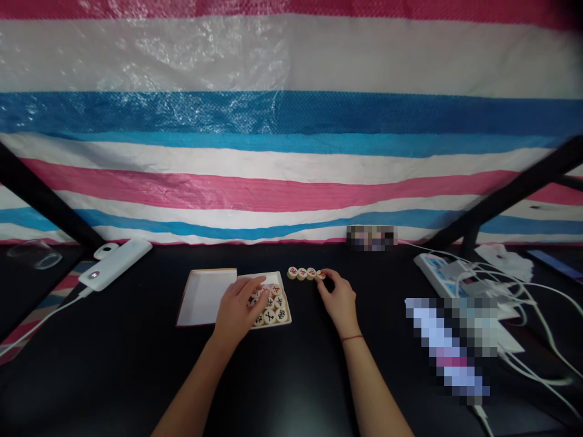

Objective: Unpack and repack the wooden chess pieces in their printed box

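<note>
In the middle of the table lies an open white box (pixel 286 320) holding several round Chinese chess pieces (pixel 269 316), pale with black or red characters. My left hand (pixel 237 306) is over the left part of this box, its thumb and fingers apart above the pieces, some of which it hides. Right of the box, several red-marked pieces (pixel 302 274) stand in a short row, side by side. At the row's right end, my right hand (pixel 337 297) has thumb and forefinger closed around a Chinese chess piece (pixel 320 275), which rests in line with the others.
The box lid (pixel 204 297) lies left of the box, inner side up. A white power bank (pixel 116 265) with a cable is at the far left. On the right are a power strip (pixel 432 273), tangled white cables (pixel 542 303) and a blurred phone-like object (pixel 446 346). A striped sheet (pixel 291 194) hangs behind.
</note>
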The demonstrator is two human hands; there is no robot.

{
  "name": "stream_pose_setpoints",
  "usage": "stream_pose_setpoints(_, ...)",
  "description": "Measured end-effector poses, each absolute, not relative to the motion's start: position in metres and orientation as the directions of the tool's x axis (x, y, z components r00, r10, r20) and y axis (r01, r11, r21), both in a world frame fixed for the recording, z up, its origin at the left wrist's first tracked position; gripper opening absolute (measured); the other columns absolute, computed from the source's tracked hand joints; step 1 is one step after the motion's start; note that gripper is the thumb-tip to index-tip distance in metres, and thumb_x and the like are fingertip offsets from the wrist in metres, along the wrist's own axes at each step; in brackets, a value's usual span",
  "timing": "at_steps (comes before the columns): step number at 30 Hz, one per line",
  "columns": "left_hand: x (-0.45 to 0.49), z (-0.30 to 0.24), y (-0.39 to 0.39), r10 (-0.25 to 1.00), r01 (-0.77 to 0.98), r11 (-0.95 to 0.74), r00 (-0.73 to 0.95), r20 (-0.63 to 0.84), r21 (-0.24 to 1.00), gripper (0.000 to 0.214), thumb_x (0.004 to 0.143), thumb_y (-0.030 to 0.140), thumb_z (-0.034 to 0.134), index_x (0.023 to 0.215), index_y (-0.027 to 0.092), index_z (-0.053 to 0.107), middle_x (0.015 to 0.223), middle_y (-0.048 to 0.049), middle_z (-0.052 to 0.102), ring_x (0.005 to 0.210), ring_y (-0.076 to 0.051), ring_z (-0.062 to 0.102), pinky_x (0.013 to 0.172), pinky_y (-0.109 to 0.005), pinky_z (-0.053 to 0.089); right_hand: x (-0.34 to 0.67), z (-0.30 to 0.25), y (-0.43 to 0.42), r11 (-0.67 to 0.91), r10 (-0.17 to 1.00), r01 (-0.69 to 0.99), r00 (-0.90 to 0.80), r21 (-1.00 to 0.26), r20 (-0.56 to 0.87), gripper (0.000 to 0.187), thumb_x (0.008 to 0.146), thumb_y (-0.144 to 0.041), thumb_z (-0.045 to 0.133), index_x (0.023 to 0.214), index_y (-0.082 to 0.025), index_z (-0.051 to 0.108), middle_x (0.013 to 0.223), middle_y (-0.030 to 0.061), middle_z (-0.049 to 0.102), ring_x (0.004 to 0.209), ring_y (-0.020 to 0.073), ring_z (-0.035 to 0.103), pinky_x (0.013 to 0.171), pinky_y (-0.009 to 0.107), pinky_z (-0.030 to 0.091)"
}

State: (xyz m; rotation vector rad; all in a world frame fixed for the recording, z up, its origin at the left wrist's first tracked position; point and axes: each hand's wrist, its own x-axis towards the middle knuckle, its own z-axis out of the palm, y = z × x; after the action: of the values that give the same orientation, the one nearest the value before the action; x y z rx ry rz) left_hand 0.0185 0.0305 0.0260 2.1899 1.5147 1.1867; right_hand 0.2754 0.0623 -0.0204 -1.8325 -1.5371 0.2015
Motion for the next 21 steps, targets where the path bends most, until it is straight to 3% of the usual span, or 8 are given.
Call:
stream_pose_setpoints(4, 0.017, 0.027, 0.032, 0.864, 0.681, -0.439, 0.141, 0.483, 0.586, 0.025, 0.091, 0.031, 0.050, 0.108, 0.022, 0.066, 0.092, -0.0059, 0.070, 0.083, -0.019, 0.065, 0.079, -0.033, 0.051, 0.273, -0.016, 0.061, -0.038, 0.897, 0.780, 0.303, -0.625, 0.323, 0.035, 0.079, -0.038, 0.051, 0.107, -0.021, 0.062, 0.102, 0.0087, 0.070, 0.098, 0.0272, 0.061, 0.086, 0.042, 0.044)
stream_pose_setpoints(7, 0.014, 0.027, 0.034, 0.871, 0.736, -0.399, 0.118, 0.476, 0.548, 0.026, 0.090, 0.030, 0.050, 0.107, 0.022, 0.067, 0.092, -0.0061, 0.071, 0.087, -0.021, 0.064, 0.082, -0.036, 0.048, 0.263, -0.005, 0.055, 0.018, 0.848, 0.774, 0.324, -0.633, 0.420, 0.039, 0.081, -0.041, 0.051, 0.110, -0.017, 0.061, 0.107, 0.0121, 0.068, 0.103, 0.0290, 0.059, 0.089, 0.044, 0.043)
stream_pose_setpoints(10, 0.009, 0.023, 0.037, 0.891, 0.848, -0.254, 0.018, 0.454, 0.465, 0.023, 0.088, 0.030, 0.053, 0.100, 0.023, 0.071, 0.095, -0.0077, 0.072, 0.092, -0.025, 0.061, 0.083, -0.040, 0.045, 0.243, 0.006, 0.047, 0.127, 0.848, 0.730, 0.271, -0.671, 0.455, 0.033, 0.085, -0.040, 0.049, 0.103, -0.017, 0.064, 0.091, 0.0092, 0.070, 0.087, 0.0245, 0.063, 0.085, 0.040, 0.045)
stream_pose_setpoints(14, 0.004, 0.017, 0.038, 0.912, 0.933, -0.127, -0.024, 0.409, 0.337, 0.019, 0.086, 0.031, 0.057, 0.093, 0.026, 0.074, 0.099, -0.0081, 0.071, 0.092, -0.027, 0.056, 0.080, -0.042, 0.044, 0.217, 0.011, 0.040, 0.236, 0.941, 0.646, 0.036, -0.726, 0.337, 0.032, 0.089, -0.037, 0.047, 0.109, -0.020, 0.065, 0.070, 0.0011, 0.067, 0.063, 0.0172, 0.062, 0.074, 0.032, 0.047)
stream_pose_setpoints(17, 0.005, 0.012, 0.036, 0.905, 0.956, -0.125, 0.000, 0.425, 0.265, 0.017, 0.085, 0.031, 0.059, 0.087, 0.026, 0.075, 0.113, -0.0097, 0.066, 0.103, -0.031, 0.051, 0.082, -0.046, 0.043, 0.207, 0.009, 0.038, 0.279, 0.955, 0.624, -0.103, -0.730, 0.277, 0.031, 0.093, -0.037, 0.045, 0.110, -0.023, 0.067, 0.078, 0.0016, 0.071, 0.071, 0.0176, 0.065, 0.074, 0.030, 0.048)
stream_pose_setpoints(21, 0.009, 0.008, 0.034, 0.899, 0.963, -0.155, 0.044, 0.436, 0.222, 0.019, 0.087, 0.032, 0.058, 0.079, 0.025, 0.074, 0.126, -0.0114, 0.058, 0.114, -0.035, 0.045, 0.086, -0.051, 0.041, 0.206, 0.007, 0.038, 0.317, 0.947, 0.618, -0.163, -0.720, 0.278, 0.032, 0.096, -0.038, 0.042, 0.105, -0.026, 0.070, 0.099, 0.0016, 0.074, 0.089, 0.0198, 0.067, 0.083, 0.032, 0.046)
